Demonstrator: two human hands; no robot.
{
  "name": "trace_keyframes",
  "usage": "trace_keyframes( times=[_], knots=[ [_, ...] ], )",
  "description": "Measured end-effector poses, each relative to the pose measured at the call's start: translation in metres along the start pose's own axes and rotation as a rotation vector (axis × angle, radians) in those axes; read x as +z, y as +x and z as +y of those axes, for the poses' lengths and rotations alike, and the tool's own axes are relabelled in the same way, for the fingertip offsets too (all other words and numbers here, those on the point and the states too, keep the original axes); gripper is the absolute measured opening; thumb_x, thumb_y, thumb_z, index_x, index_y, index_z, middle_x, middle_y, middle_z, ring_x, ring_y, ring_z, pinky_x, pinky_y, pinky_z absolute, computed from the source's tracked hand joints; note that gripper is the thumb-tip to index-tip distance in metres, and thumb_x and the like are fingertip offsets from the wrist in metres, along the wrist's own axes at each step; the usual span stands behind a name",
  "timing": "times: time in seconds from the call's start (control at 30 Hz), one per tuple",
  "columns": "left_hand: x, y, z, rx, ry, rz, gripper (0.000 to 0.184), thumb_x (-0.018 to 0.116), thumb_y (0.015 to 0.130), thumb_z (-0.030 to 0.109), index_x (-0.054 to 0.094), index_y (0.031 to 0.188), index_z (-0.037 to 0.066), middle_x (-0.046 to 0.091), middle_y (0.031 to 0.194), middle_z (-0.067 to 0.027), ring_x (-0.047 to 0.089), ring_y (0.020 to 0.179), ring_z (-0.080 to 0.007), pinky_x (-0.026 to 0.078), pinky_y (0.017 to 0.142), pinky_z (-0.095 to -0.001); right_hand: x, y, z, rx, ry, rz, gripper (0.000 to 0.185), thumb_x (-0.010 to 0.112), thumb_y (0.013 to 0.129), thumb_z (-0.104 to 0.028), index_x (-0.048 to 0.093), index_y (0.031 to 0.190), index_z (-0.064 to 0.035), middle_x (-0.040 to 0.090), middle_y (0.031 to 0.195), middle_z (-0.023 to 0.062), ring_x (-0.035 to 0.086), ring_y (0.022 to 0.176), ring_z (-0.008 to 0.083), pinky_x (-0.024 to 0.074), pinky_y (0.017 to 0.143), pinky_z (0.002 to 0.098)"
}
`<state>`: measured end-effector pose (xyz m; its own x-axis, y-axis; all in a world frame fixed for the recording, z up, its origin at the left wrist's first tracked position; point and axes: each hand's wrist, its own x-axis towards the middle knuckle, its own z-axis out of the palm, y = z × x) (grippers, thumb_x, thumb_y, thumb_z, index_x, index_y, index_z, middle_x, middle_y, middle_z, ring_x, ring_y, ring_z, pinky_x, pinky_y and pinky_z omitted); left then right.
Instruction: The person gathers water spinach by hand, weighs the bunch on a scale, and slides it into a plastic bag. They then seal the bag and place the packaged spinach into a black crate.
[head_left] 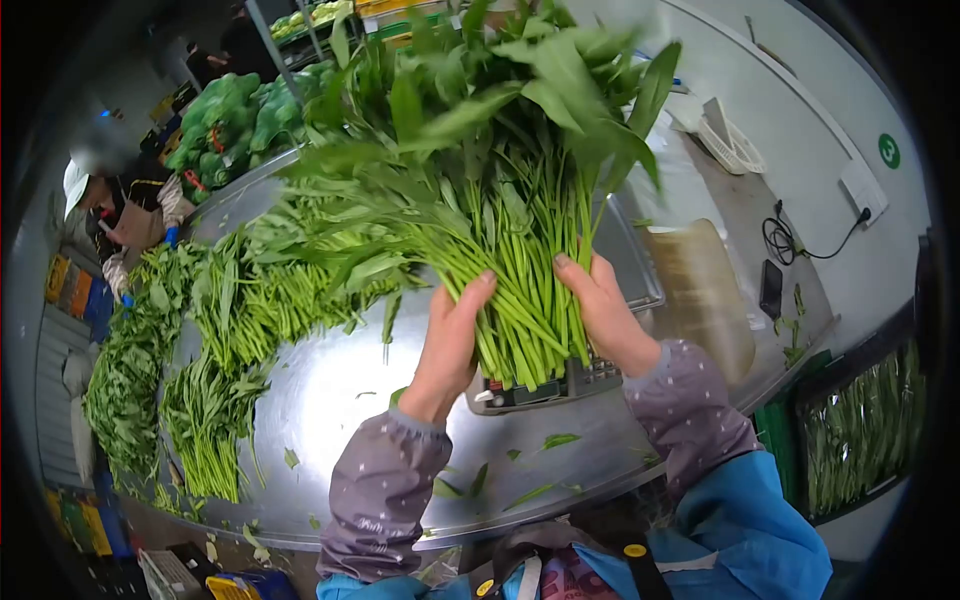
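Observation:
A large bunch of water spinach (pixel 515 270) is upright in front of me, leaves at the top and cut stem ends pointing down. My left hand (pixel 452 335) grips its left side, thumb across the stems. Closed on the right side of the same bunch is my right hand (pixel 608 312). Just below and behind the stem ends is a scale (pixel 515 397) with a keypad, partly covered by the bunch. A metal tray edge (pixel 648 300) shows beyond my right hand.
Piles of water spinach (pixel 225 300) cover the left of the steel table (pixel 330 390). A co-worker (pixel 130 215) stands at the far left. At right lie a phone (pixel 770 290), a cable (pixel 780 235), a white basket (pixel 730 148) and a crate of bagged greens (pixel 860 430).

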<state>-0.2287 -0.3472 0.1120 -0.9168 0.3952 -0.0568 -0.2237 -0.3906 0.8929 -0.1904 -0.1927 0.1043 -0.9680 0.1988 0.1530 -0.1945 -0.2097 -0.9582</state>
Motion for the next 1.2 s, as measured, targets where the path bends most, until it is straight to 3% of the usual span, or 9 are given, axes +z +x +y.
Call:
trace_keyframes(
  times=[0.1, 0.2, 0.5, 0.63, 0.7, 0.8, 0.9, 1.1, 1.2],
  knots=[
    [0.006, 0.043, -0.036, -0.367, 0.032, 0.038, 0.032, 0.052, 0.083, 0.020, 0.049, 0.106, -0.002, 0.057, 0.097, -0.0080, 0.059, 0.079, -0.0172, 0.050, 0.067, -0.0294, -0.043, 0.013, 0.011, 0.222, 0.168, 0.073, 0.034, 0.045, 0.089, -0.018, 0.044, 0.114, 0.0045, 0.055, 0.104, 0.0107, 0.053, 0.090, 0.0158, 0.0419, 0.080, 0.0274],
    [-0.024, 0.077, -0.101, -0.330, 0.322, 0.091, 0.035, 0.054, 0.080, 0.014, 0.049, 0.108, -0.007, 0.056, 0.101, -0.0125, 0.056, 0.087, -0.0193, 0.045, 0.075, -0.0307, -0.096, 0.027, 0.056, 0.604, 0.063, 0.067, 0.038, 0.047, 0.088, -0.022, 0.044, 0.112, 0.0065, 0.055, 0.103, 0.0133, 0.054, 0.090, 0.0173, 0.0426, 0.080, 0.0289],
    [-0.042, 0.041, -0.074, -0.225, 0.407, 0.226, 0.061, 0.054, 0.082, 0.017, 0.026, 0.128, -0.011, 0.041, 0.124, -0.0200, 0.047, 0.106, -0.0216, 0.039, 0.088, -0.0300, -0.164, -0.005, 0.030, 0.314, -0.551, 0.109, 0.046, 0.054, 0.083, -0.022, 0.043, 0.117, 0.0071, 0.052, 0.113, 0.0210, 0.053, 0.102, 0.0226, 0.0451, 0.077, 0.0310],
    [-0.053, 0.020, -0.066, -0.152, 0.457, 0.290, 0.053, 0.053, 0.083, 0.014, 0.032, 0.128, -0.004, 0.044, 0.118, -0.0146, 0.048, 0.099, -0.0159, 0.040, 0.083, -0.0270, -0.220, -0.053, 0.026, 0.226, -0.806, 0.095, 0.052, 0.060, 0.078, -0.021, 0.041, 0.121, 0.0008, 0.055, 0.108, 0.0183, 0.057, 0.094, 0.0251, 0.0460, 0.076, 0.0332],
    [-0.052, 0.015, -0.068, 0.014, 0.524, 0.329, 0.039, 0.053, 0.084, 0.014, 0.045, 0.119, 0.001, 0.049, 0.107, -0.0082, 0.049, 0.094, -0.0126, 0.042, 0.078, -0.0251, -0.236, -0.083, 0.026, -0.244, -1.428, 0.068, 0.059, 0.064, 0.072, -0.022, 0.040, 0.121, 0.0010, 0.058, 0.092, 0.0174, 0.059, 0.081, 0.0280, 0.0471, 0.072, 0.0365],
    [-0.019, 0.010, -0.067, 0.200, 0.757, 0.218, 0.029, 0.056, 0.081, 0.015, 0.054, 0.107, 0.003, 0.053, 0.102, -0.0082, 0.051, 0.090, -0.0161, 0.041, 0.076, -0.0283, -0.238, -0.121, 0.031, -0.245, -1.672, 0.076, 0.065, 0.066, 0.068, -0.022, 0.038, 0.123, -0.0002, 0.058, 0.080, 0.0148, 0.059, 0.075, 0.0298, 0.0472, 0.067, 0.0399],
    [0.019, 0.014, -0.070, 0.350, 0.907, 0.116, 0.018, 0.058, 0.078, 0.014, 0.059, 0.093, 0.004, 0.052, 0.092, -0.0086, 0.051, 0.089, -0.0231, 0.041, 0.077, -0.0331, -0.242, -0.137, 0.040, 0.304, -1.702, -0.047, 0.065, 0.066, 0.066, -0.022, 0.039, 0.121, -0.0011, 0.059, 0.078, 0.0131, 0.059, 0.076, 0.0284, 0.0468, 0.063, 0.0403],
    [0.037, 0.022, -0.063, 0.423, 1.147, 0.054, 0.019, 0.058, 0.078, 0.011, 0.060, 0.096, 0.006, 0.054, 0.094, -0.0072, 0.050, 0.091, -0.0198, 0.038, 0.080, -0.0303, -0.231, -0.144, 0.009, 0.525, -1.836, -0.293, 0.051, 0.065, 0.066, -0.017, 0.047, 0.111, -0.0034, 0.059, 0.079, 0.0101, 0.060, 0.067, 0.0259, 0.0470, 0.058, 0.0347],
    [0.046, 0.035, -0.063, 0.495, 1.188, -0.023, 0.019, 0.058, 0.078, 0.010, 0.061, 0.097, 0.007, 0.054, 0.096, -0.0080, 0.049, 0.093, -0.0240, 0.037, 0.084, -0.0328, -0.208, -0.123, -0.012, 0.000, -1.383, -0.099, 0.037, 0.064, 0.068, -0.014, 0.055, 0.103, -0.0072, 0.058, 0.078, 0.0067, 0.060, 0.065, 0.0228, 0.0459, 0.056, 0.0314]
  ],
)
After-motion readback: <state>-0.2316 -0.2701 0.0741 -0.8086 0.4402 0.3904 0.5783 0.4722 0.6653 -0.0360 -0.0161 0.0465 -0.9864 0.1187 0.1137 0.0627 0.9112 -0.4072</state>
